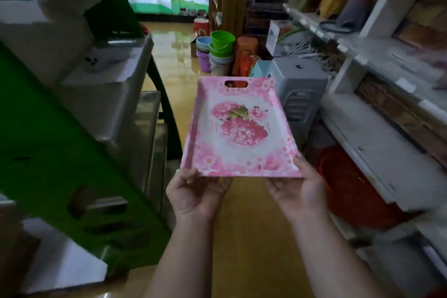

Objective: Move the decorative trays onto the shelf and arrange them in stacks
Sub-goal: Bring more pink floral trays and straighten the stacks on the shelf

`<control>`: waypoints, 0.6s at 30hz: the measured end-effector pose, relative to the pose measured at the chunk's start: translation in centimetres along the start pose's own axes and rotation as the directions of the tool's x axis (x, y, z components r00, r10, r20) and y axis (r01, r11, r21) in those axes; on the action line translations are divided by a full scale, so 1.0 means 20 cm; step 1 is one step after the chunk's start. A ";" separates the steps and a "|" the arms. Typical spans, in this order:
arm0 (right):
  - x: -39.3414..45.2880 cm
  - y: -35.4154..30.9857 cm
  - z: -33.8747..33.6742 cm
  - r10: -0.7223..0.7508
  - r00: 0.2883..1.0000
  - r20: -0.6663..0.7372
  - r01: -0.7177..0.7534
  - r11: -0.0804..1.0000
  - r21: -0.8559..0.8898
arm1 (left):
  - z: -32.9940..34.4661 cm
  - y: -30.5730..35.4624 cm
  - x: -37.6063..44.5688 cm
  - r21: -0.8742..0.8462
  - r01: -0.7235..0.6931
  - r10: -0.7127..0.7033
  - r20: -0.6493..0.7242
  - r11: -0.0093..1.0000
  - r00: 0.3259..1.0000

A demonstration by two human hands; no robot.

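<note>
Underneath, fingers [219, 185] hidden by tray [238, 128].

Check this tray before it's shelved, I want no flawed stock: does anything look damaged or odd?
Nothing stands out. The pink flowered tray looks whole, with no visible cracks or chips. The left hand and right hand hold its near edge, roughly level. Its underside is hidden.

Both forearms reach forward, left hand [197, 192] and right hand [298, 191] apparently gripping, fingers [187, 174] curled upward.
</note>
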State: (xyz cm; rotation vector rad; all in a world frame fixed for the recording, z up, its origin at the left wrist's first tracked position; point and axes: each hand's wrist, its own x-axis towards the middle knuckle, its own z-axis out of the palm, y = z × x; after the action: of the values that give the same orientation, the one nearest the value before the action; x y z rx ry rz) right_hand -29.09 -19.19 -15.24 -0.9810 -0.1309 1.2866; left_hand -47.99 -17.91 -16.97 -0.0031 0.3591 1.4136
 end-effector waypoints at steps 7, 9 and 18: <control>0.45 -0.25 0.06 -0.109 0.989 -0.099 0.120 0.986 0.114 | 0.17 -0.18 0.61 0.103 0.155 -0.172 0.180 0.982 0.968; 0.60 -0.31 0.07 -0.119 0.986 -0.115 0.133 0.983 0.124 | 0.21 -0.26 0.79 0.094 0.177 -0.192 0.177 0.980 0.965; 1.44 -0.77 0.21 -0.119 0.966 -0.230 0.167 0.965 0.202 | 0.63 -0.62 1.61 0.241 0.235 -0.275 0.148 0.942 0.950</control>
State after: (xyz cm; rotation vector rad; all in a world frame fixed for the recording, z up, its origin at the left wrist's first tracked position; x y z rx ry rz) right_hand -10.54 8.09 -14.61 -0.8963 0.1062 1.0290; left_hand -29.33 13.74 -15.50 0.2512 0.3502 1.1003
